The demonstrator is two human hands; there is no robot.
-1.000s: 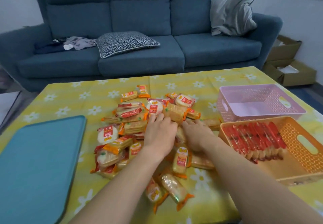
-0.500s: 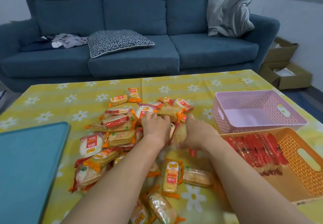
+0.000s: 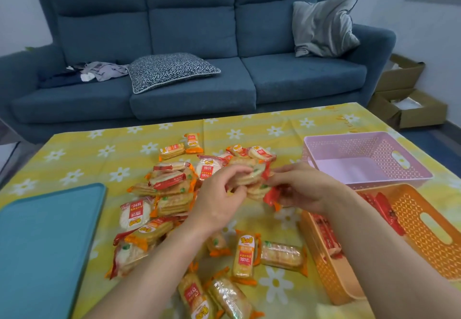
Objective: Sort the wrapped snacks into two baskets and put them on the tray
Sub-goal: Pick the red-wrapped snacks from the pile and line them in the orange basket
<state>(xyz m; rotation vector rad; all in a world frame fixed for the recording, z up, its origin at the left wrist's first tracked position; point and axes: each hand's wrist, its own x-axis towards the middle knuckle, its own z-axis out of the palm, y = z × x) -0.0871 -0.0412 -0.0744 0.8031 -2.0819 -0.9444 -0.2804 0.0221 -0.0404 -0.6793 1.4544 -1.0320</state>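
Over the snack pile [image 3: 162,194] on the floral worktop [image 3: 124,149], left hand [image 3: 219,201] and right hand [image 3: 303,189] together pinch a few red-edged packets [image 3: 250,181], fingers curled (red packs [image 3: 384,206] line the orange basket [image 3: 411,204]; pink basket [image 3: 361,141] behind, teal tray [image 3: 50,244] at far left).

Snack pile [image 3: 174,194] blocks mid table; bare cloth [image 3: 99,154] btwn pile & tray [image 3: 45,244].

Pink basket [image 3: 366,141], orange basket [image 3: 424,221], teal tray [image 3: 45,244]
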